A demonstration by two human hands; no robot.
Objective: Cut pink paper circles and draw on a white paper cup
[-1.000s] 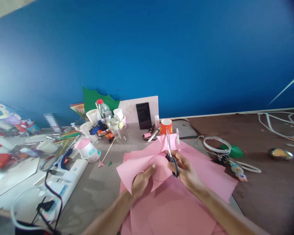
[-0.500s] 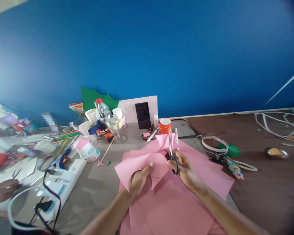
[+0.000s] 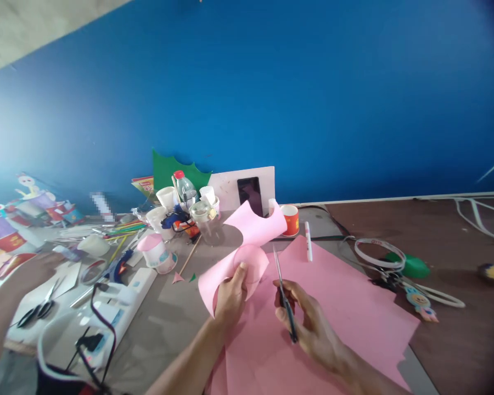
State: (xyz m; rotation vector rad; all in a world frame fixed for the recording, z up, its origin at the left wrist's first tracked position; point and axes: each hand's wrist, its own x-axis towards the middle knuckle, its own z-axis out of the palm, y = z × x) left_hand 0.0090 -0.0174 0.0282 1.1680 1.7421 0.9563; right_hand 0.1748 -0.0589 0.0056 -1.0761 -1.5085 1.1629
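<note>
My left hand (image 3: 231,293) pinches a cut sheet of pink paper (image 3: 247,247), thumb on a drawn circle, and holds it up off the floor with its top curling over. To its right my right hand (image 3: 308,323) grips black-handled scissors (image 3: 283,296), blades together and pointing away, clear of the paper. Both hands hover over large pink sheets (image 3: 337,323) lying flat.
A white marker (image 3: 308,248) lies on the pink sheets. Behind stand an orange cup (image 3: 290,219), a phone (image 3: 250,196) against a white board, cups and a bottle (image 3: 184,189). A glue gun and power strip (image 3: 123,291) lie left. Another person's arm (image 3: 4,307) reaches toward scissors (image 3: 35,311). White cord loops (image 3: 379,253) sit right.
The scissors came out of the pink paper and dropped back toward me. My left hand lifted the cut sheet, which now curls over. Another person's arm came further in at the left.
</note>
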